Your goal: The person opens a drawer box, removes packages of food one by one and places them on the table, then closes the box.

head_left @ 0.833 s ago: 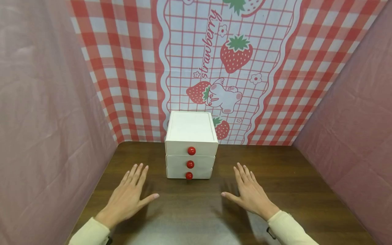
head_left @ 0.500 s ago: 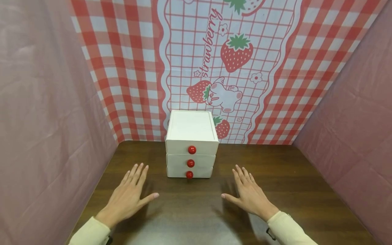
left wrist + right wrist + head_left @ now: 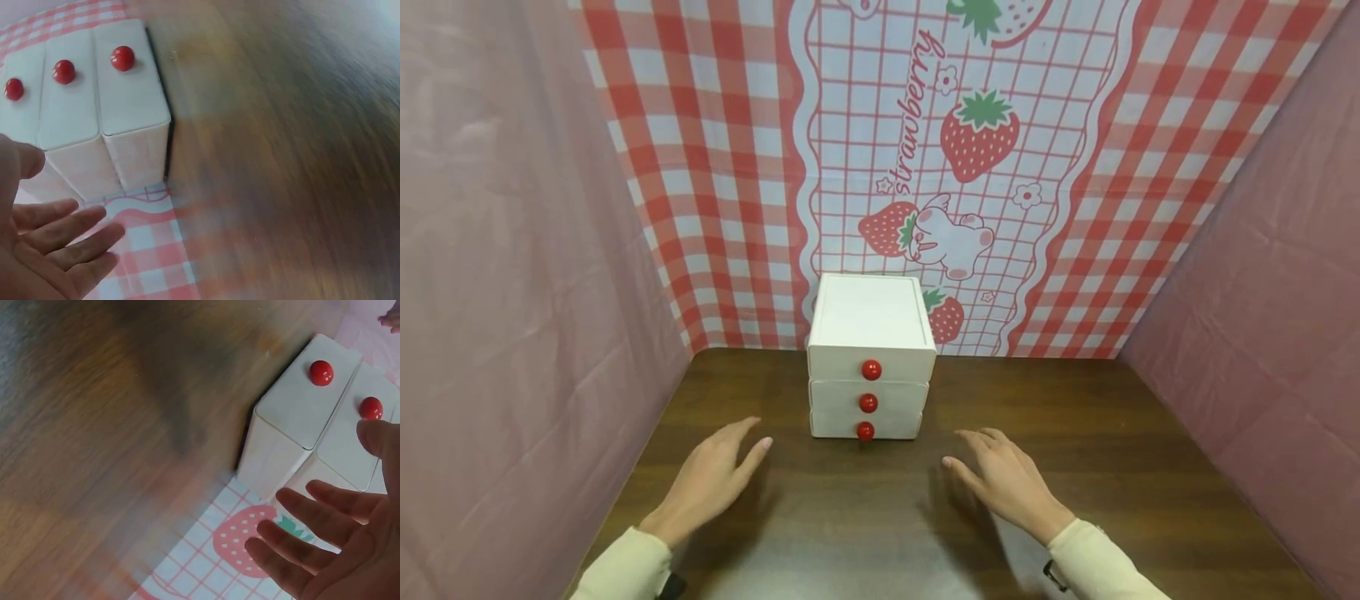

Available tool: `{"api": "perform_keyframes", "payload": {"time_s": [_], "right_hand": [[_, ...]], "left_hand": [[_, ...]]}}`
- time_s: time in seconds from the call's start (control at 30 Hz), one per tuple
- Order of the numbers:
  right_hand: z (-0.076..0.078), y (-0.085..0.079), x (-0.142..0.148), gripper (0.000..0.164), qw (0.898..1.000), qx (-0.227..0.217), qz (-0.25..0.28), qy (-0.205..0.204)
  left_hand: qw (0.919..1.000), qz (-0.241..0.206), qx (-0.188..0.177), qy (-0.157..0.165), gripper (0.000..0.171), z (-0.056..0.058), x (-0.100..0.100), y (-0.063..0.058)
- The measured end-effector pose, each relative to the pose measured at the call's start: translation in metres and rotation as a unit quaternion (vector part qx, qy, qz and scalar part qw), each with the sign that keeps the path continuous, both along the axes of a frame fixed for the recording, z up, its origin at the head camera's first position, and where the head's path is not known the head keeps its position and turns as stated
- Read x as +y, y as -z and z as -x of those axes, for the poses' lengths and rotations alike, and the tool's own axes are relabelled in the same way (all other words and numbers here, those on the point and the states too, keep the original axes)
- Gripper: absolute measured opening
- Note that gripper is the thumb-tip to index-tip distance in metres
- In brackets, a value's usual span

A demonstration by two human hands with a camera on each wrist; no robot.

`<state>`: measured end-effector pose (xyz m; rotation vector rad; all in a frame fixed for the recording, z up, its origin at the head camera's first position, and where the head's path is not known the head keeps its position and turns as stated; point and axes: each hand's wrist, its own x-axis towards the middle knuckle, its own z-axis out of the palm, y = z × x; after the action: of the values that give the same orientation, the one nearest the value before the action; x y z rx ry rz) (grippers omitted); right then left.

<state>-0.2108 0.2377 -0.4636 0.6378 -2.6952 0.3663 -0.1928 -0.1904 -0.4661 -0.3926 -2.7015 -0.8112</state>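
A small white chest of drawers (image 3: 871, 312) stands at the back of the brown table, with three drawers stacked one above another, all closed. Each drawer front carries a round red knob (image 3: 871, 369). To the left of the chest, my left hand (image 3: 703, 479) hovers over the table, fingers loosely bent and holding nothing. My right hand (image 3: 1011, 483) hovers likewise to the right, apart from the chest. Both wrist views show relaxed, spread fingers with nothing in them, and the chest (image 3: 134, 94) lies beyond the fingertips.
The wooden table (image 3: 850, 517) runs up to a red-and-white checked cloth (image 3: 722, 208) with strawberry prints right behind the chest. Pink cloth walls (image 3: 512, 292) close off the left and right sides.
Both hands have turned from flat, with fingers stretched forward, to a more sideways pose with thumbs raised and fingers bent. The chest has stayed in place.
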Motion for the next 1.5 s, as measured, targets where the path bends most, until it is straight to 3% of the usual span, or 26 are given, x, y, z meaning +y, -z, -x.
{"api": "perform_keyframes", "payload": {"time_s": [0.23,0.43,0.63,1.1,1.4,1.5], "right_hand": [[0.001,-0.002,-0.009,0.03,1.0,0.0,0.015,0.004],[0.001,-0.006,-0.014,0.018,0.998,-0.039,0.036,0.014],[0.0,-0.006,-0.019,0.016,0.996,-0.069,0.049,0.007],[0.0,-0.011,-0.032,0.029,0.992,-0.108,0.058,-0.025],[0.0,-0.013,-0.038,0.03,0.991,-0.107,0.066,-0.051],[0.001,-0.015,-0.04,0.031,0.99,-0.109,0.069,-0.053]], "left_hand": [[0.9942,-0.105,0.024,-0.004,0.035,0.011,0.002,-0.003],[0.9848,-0.173,0.001,-0.008,0.035,0.024,0.013,-0.008],[0.9744,-0.225,-0.009,-0.011,0.037,0.037,0.025,-0.021],[0.9616,-0.272,-0.024,0.027,0.056,0.073,0.043,-0.051],[0.9706,-0.238,-0.03,0.016,0.06,0.09,0.048,-0.061],[0.9697,-0.241,-0.036,0.013,0.064,0.095,0.048,-0.063]]}}
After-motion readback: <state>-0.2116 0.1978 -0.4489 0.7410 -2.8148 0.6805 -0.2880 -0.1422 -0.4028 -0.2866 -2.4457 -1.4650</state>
